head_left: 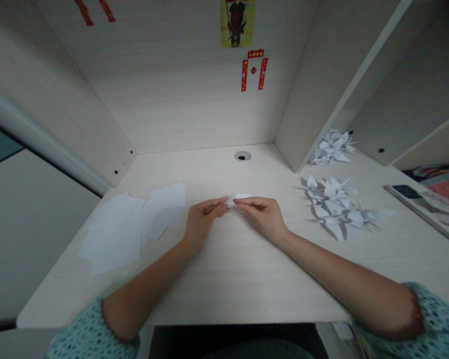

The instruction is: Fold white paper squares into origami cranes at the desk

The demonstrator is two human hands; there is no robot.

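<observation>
Between my two hands, over the middle of the desk, is a small piece of folded white paper (231, 202). The fingers of my left hand (201, 218) pinch its left end. From the other side, my right hand (264, 213) pinches it between thumb and fingers. A flat white flap shows behind the right fingertips, and the rest of the folds are mostly covered by my fingers. Left of my left hand lie loose white paper sheets (115, 232), overlapping one another. Folded paper cranes (333, 202) lie in a group to the right of my right hand.
More folded paper cranes (334, 147) are heaped at the back right, beside an upright panel (303, 99). A phone or tablet (422, 209) lies at the right. The desk (247, 294) has a round cable hole (243, 156) near the back wall.
</observation>
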